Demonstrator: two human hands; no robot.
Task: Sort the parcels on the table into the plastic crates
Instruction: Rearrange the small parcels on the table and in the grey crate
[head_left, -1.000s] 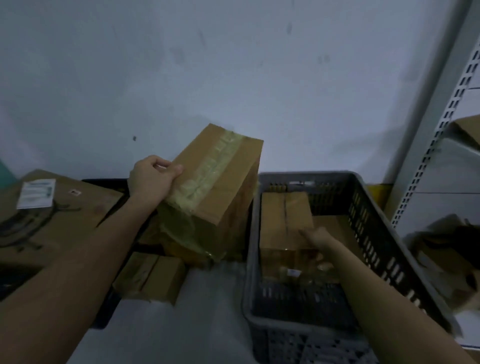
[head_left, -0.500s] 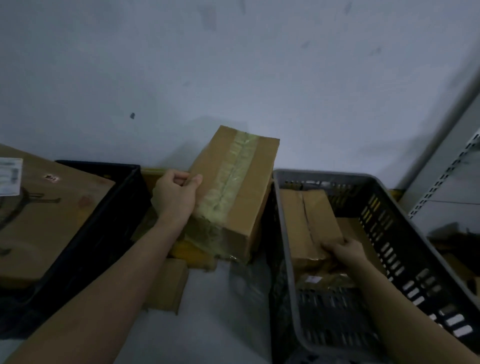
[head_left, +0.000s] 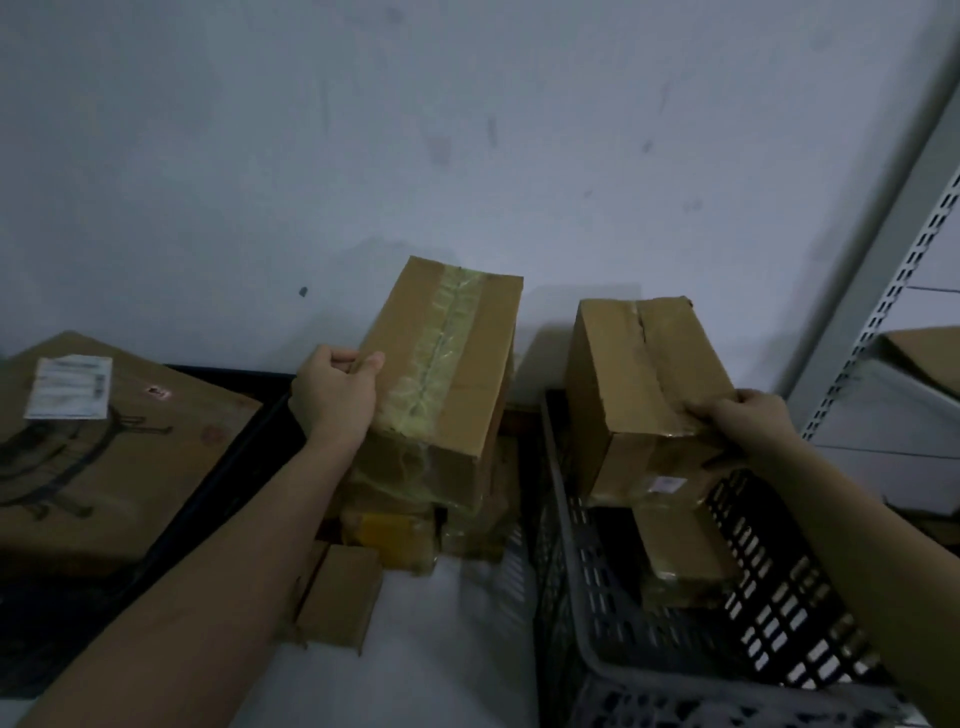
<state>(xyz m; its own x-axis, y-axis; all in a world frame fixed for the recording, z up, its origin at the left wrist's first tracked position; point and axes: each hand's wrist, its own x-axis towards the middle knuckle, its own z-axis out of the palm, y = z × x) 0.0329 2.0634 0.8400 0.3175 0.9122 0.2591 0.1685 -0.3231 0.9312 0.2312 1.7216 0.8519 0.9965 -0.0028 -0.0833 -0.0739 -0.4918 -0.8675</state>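
Observation:
My left hand (head_left: 336, 397) grips the left edge of a long taped cardboard parcel (head_left: 447, 374), held tilted above a pile of smaller parcels (head_left: 400, 530) on the white table (head_left: 415, 649). My right hand (head_left: 748, 426) grips the near right corner of a second brown parcel (head_left: 644, 374), raised and tilted above the grey plastic crate (head_left: 571, 597). Another parcel (head_left: 680, 551) lies on the crate's floor beneath it.
A black crate (head_left: 218, 499) at the left holds a large flat cardboard box with a white label (head_left: 104, 447). A small box (head_left: 337, 597) lies on the table near my left forearm. Metal shelving (head_left: 893, 312) with boxes stands at the right, against the wall.
My right hand has lifted the parcel up out of the grey crate and tilted it. My left hand still holds the taped parcel, now slightly higher.

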